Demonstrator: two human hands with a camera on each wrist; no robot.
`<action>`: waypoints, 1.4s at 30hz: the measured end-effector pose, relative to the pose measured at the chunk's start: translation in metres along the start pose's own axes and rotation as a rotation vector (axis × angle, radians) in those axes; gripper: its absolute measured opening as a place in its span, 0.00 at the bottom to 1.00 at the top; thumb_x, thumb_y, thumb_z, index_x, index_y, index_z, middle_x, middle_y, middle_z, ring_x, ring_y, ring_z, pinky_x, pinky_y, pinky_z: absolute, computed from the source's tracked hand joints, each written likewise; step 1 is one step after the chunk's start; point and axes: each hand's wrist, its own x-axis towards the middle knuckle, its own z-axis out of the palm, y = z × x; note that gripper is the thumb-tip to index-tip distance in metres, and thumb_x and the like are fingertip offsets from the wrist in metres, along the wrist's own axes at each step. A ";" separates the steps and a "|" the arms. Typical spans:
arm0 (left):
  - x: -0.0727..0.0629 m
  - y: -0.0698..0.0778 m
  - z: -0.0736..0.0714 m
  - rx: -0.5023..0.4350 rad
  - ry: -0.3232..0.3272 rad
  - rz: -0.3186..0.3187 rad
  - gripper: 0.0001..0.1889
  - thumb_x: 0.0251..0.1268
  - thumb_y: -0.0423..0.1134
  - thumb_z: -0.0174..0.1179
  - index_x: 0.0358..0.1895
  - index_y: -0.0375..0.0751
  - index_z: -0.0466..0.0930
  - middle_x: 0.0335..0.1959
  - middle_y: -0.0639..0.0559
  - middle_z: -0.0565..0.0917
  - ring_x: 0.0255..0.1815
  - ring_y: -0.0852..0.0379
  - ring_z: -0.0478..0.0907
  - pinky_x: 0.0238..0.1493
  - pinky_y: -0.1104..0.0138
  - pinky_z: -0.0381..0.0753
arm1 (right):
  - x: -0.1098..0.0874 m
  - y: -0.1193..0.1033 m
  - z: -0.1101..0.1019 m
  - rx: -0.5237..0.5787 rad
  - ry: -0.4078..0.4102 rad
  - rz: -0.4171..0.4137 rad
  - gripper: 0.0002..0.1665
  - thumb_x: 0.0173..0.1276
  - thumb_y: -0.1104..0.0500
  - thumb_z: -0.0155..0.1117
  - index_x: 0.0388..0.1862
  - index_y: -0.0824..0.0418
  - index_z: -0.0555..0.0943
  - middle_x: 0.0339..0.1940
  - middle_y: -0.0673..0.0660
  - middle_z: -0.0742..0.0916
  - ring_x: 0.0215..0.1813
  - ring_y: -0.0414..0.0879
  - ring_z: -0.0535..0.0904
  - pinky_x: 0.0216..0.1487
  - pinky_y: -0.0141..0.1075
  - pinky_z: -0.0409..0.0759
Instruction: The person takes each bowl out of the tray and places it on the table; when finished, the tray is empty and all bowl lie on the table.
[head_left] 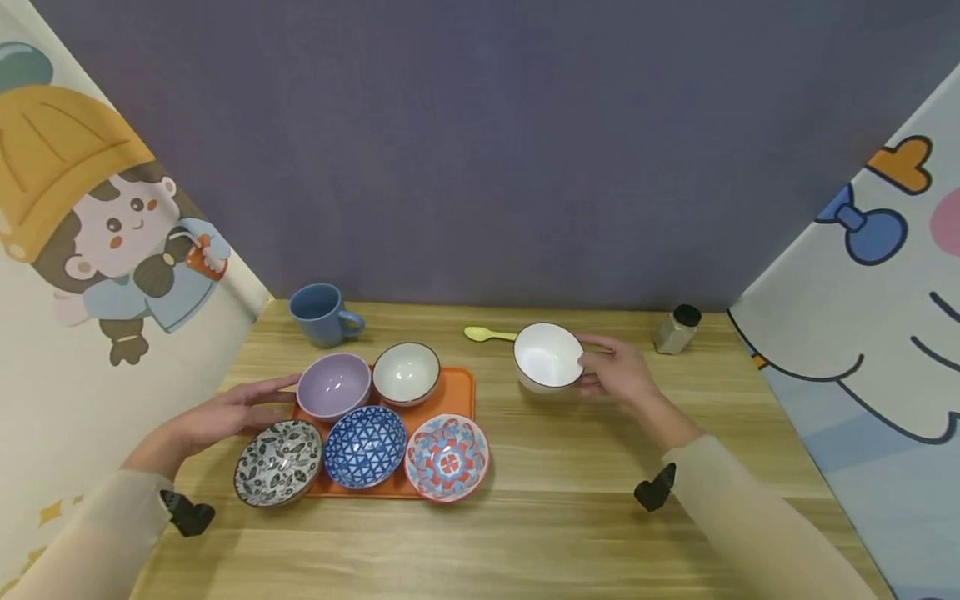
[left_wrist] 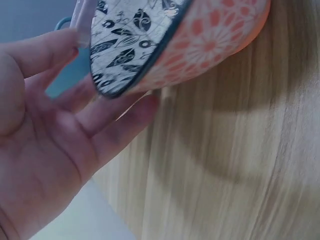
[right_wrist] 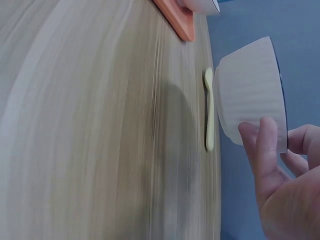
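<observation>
Head view: white bowl held above the table

The right hand has its grip on the rim, thumb inside, fingers outside, presumably keeping it level near the yellow spoon. The left hand has its grip released, fingers beside the purple bowl, perhaps steadying it. Crowding probably leaves the leaf-patterned bowl overhanging the orange tray.

The right hand pinches a bowl (ribbed outside).
</observation>
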 end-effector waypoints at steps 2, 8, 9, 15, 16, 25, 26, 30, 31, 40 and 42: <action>0.004 0.000 0.002 0.017 0.063 0.000 0.33 0.81 0.45 0.51 0.83 0.44 0.54 0.78 0.27 0.60 0.71 0.27 0.69 0.60 0.46 0.81 | -0.004 0.003 -0.010 0.005 0.012 0.006 0.33 0.72 0.63 0.61 0.77 0.59 0.71 0.36 0.55 0.91 0.35 0.53 0.91 0.37 0.46 0.89; 0.016 0.001 0.006 0.060 0.179 -0.025 0.32 0.80 0.52 0.52 0.79 0.38 0.61 0.73 0.27 0.67 0.59 0.35 0.82 0.53 0.50 0.86 | -0.021 0.012 -0.040 0.021 0.045 0.009 0.36 0.73 0.63 0.61 0.79 0.61 0.67 0.39 0.56 0.90 0.31 0.45 0.90 0.35 0.41 0.88; 0.018 0.002 0.006 0.056 0.184 -0.035 0.33 0.80 0.52 0.52 0.78 0.37 0.61 0.72 0.27 0.69 0.58 0.37 0.83 0.52 0.50 0.86 | -0.024 0.014 -0.046 0.022 0.050 0.008 0.36 0.74 0.63 0.61 0.79 0.62 0.66 0.40 0.57 0.90 0.31 0.44 0.90 0.35 0.40 0.88; 0.025 0.001 0.005 0.029 0.156 -0.100 0.37 0.81 0.54 0.50 0.78 0.30 0.57 0.66 0.28 0.76 0.55 0.42 0.84 0.53 0.50 0.85 | -0.044 0.021 -0.080 0.062 0.089 0.014 0.38 0.74 0.63 0.63 0.80 0.64 0.63 0.38 0.52 0.90 0.32 0.46 0.91 0.36 0.40 0.88; 0.026 0.001 0.005 0.026 0.149 -0.108 0.37 0.81 0.54 0.49 0.78 0.28 0.56 0.65 0.28 0.77 0.56 0.41 0.84 0.54 0.49 0.84 | -0.047 0.022 -0.086 0.070 0.095 0.014 0.38 0.74 0.63 0.63 0.80 0.64 0.63 0.38 0.50 0.89 0.32 0.46 0.91 0.36 0.40 0.88; 0.028 -0.001 -0.001 0.002 0.148 -0.191 0.42 0.81 0.58 0.48 0.77 0.21 0.55 0.62 0.30 0.80 0.59 0.42 0.83 0.56 0.48 0.83 | -0.063 0.037 -0.126 0.108 0.134 0.018 0.36 0.75 0.63 0.62 0.79 0.63 0.65 0.38 0.45 0.88 0.33 0.47 0.91 0.37 0.40 0.88; 0.028 -0.001 -0.002 -0.002 0.144 -0.198 0.42 0.80 0.58 0.48 0.77 0.21 0.54 0.62 0.29 0.80 0.59 0.41 0.83 0.56 0.48 0.83 | -0.065 0.039 -0.130 0.106 0.145 0.018 0.35 0.75 0.63 0.62 0.79 0.63 0.65 0.37 0.45 0.88 0.33 0.48 0.91 0.36 0.40 0.88; 0.031 0.001 -0.003 -0.001 0.140 -0.221 0.44 0.79 0.60 0.48 0.77 0.22 0.54 0.64 0.29 0.78 0.59 0.41 0.82 0.57 0.47 0.83 | -0.072 0.047 -0.147 0.145 0.196 0.029 0.30 0.74 0.63 0.63 0.74 0.57 0.72 0.35 0.47 0.89 0.31 0.50 0.91 0.36 0.42 0.88; 0.031 0.001 -0.003 0.000 0.142 -0.226 0.44 0.79 0.61 0.49 0.77 0.22 0.54 0.64 0.29 0.78 0.58 0.42 0.82 0.57 0.47 0.83 | -0.074 0.049 -0.150 0.159 0.209 0.034 0.28 0.74 0.64 0.64 0.72 0.55 0.75 0.34 0.48 0.89 0.30 0.50 0.91 0.36 0.42 0.88; 0.038 0.003 -0.002 0.053 0.143 -0.291 0.49 0.72 0.66 0.54 0.76 0.24 0.59 0.65 0.30 0.77 0.58 0.43 0.81 0.54 0.50 0.84 | -0.085 0.070 -0.180 0.163 0.317 0.111 0.26 0.73 0.64 0.63 0.68 0.49 0.77 0.31 0.45 0.88 0.29 0.50 0.90 0.35 0.44 0.88; 0.039 0.004 -0.002 0.075 0.136 -0.299 0.51 0.70 0.67 0.56 0.76 0.23 0.58 0.65 0.28 0.77 0.59 0.41 0.81 0.52 0.50 0.85 | -0.086 0.076 -0.186 0.155 0.338 0.116 0.29 0.73 0.64 0.63 0.72 0.51 0.75 0.32 0.40 0.86 0.29 0.49 0.90 0.34 0.43 0.88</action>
